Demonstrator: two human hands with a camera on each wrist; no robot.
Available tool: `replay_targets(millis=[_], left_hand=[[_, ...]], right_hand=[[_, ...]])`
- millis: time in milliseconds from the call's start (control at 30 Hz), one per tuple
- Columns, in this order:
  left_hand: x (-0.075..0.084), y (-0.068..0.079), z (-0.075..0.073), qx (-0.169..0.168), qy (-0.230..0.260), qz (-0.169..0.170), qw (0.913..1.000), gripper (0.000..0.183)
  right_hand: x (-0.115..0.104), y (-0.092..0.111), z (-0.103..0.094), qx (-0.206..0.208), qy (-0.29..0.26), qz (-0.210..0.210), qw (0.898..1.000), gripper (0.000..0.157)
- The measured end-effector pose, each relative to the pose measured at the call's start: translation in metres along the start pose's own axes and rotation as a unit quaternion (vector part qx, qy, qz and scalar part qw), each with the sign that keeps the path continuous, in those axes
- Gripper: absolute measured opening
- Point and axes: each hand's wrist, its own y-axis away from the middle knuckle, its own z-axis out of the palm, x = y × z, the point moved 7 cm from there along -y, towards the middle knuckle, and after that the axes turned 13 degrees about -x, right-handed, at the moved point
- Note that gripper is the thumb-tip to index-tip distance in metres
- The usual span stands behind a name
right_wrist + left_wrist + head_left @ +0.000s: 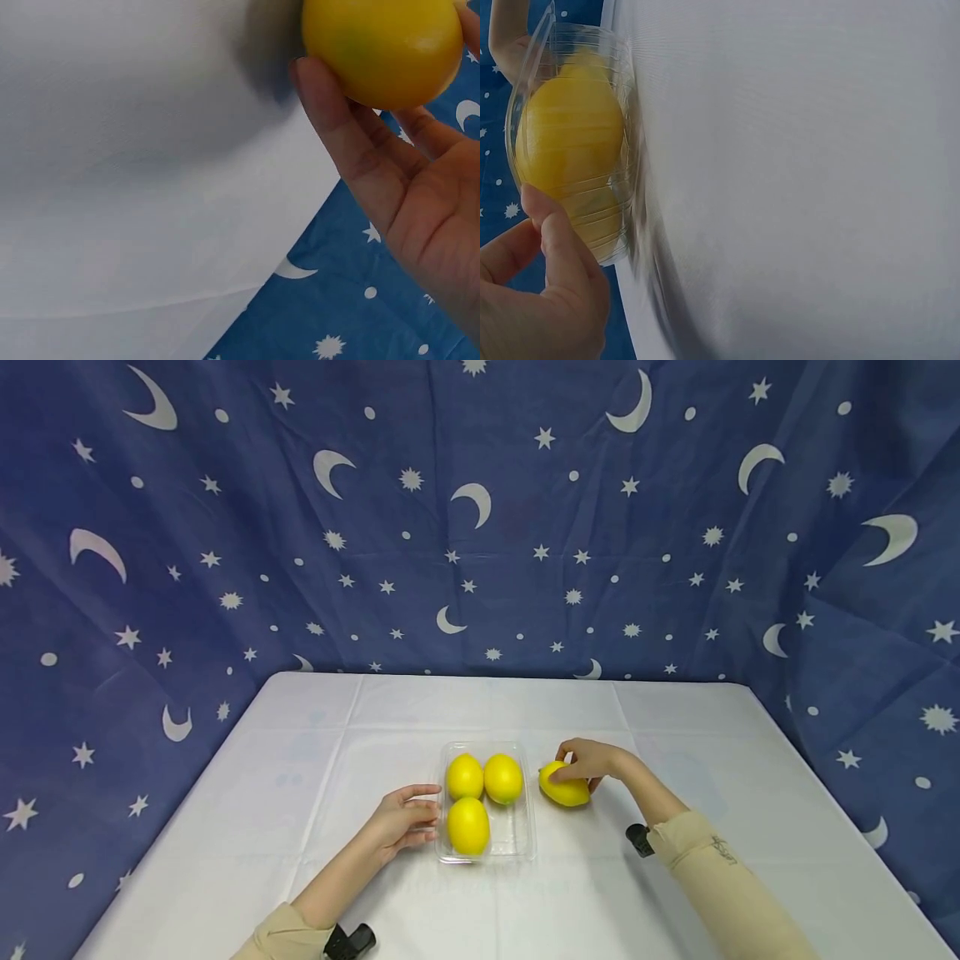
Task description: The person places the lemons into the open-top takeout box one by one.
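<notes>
In the head view a clear plastic container [512, 839] stands on the table with three yellow lemons, among them the front lemon [468, 827], inside it. At the container's left side is my left hand [405, 821], its fingers loosely extended towards the wall. The left wrist view has the fingertips at the container's rim; whether they press on it is hard to tell. To the right of the container my right hand [592, 762] holds another lemon [564, 787], thumb and fingers around it. The right wrist view catches this lemon [382, 49] from close by, its top cut off.
A white cloth covers the table [397, 702]. Behind and beside it hangs a blue curtain [525, 527] with moons and stars. Dark wrist cameras sit at both sleeves, the left camera [350, 941] near the table's front.
</notes>
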Motion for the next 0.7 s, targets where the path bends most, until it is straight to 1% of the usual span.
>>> replay_targets(millis=[133, 300, 533, 700], left_hand=[[0.000, -0.001, 0.002, -0.007, 0.007, 0.001, 1.0000, 0.048], [0.001, -0.001, 0.004, -0.009, 0.009, 0.001, 0.9999, 0.048], [0.001, -0.003, 0.007, -0.008, 0.008, -0.001, 0.9999, 0.049], [0.001, -0.003, 0.008, -0.003, 0.007, -0.003, 1.0000, 0.048]], right_hand=[[0.006, 0.008, -0.001, 0.028, -0.028, -0.002, 0.999, 0.048], [0.010, 0.017, -0.001, 0.057, -0.076, -0.011, 0.995, 0.055], [0.015, 0.023, -0.003, 0.097, -0.130, -0.027, 0.986, 0.051], [0.013, 0.025, -0.003, 0.114, -0.146, -0.037, 0.982, 0.049]])
